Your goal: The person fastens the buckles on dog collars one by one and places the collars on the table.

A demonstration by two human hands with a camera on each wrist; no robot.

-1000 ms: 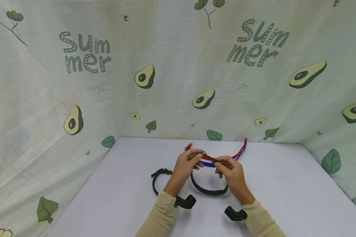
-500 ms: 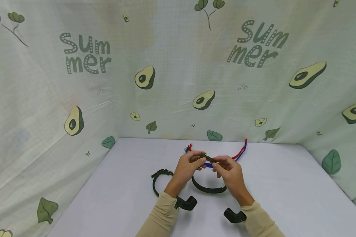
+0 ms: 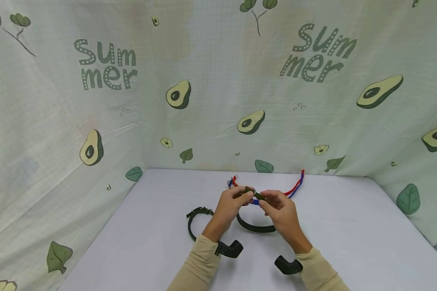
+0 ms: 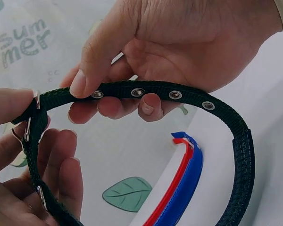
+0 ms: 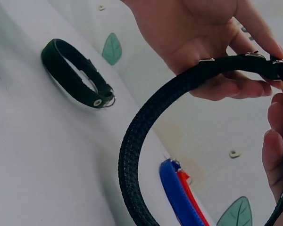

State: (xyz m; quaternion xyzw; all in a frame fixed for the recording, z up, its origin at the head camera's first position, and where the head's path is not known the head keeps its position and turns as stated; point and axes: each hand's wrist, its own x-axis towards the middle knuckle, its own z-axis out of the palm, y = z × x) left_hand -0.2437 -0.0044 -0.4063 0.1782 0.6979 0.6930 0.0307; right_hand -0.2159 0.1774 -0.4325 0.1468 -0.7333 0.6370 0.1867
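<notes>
Both hands hold up a dark green webbing collar [image 3: 256, 228], whose padded loop hangs below them in the head view. My left hand [image 3: 227, 206] grips it at the metal buckle [image 4: 27, 132], with the thumb beside the frame. The right hand [image 3: 284, 212] pinches the strap between thumb and fingers, at the stretch with several metal eyelets [image 4: 137, 92]. In the left wrist view the holed strap reaches the buckle, and the right hand [image 4: 179, 42] lies across the top. From the right wrist, the left hand [image 5: 203, 37] appears behind the rivets and buckle side.
A second dark collar [image 3: 190, 226] lies buckled on the white table [image 3: 349, 238], left of my left forearm. Behind my hands lie a red strap [image 3: 294, 188] and a blue strap [image 3: 254, 202], side by side. A printed curtain [image 3: 218, 72] surrounds the table. Black wrist cameras [image 3: 231, 249] jut inward.
The hands have drawn slightly closer together. The buckle has shifted a little right and down, while the collar's hanging loop has risen slightly. The things on the table have stayed put.
</notes>
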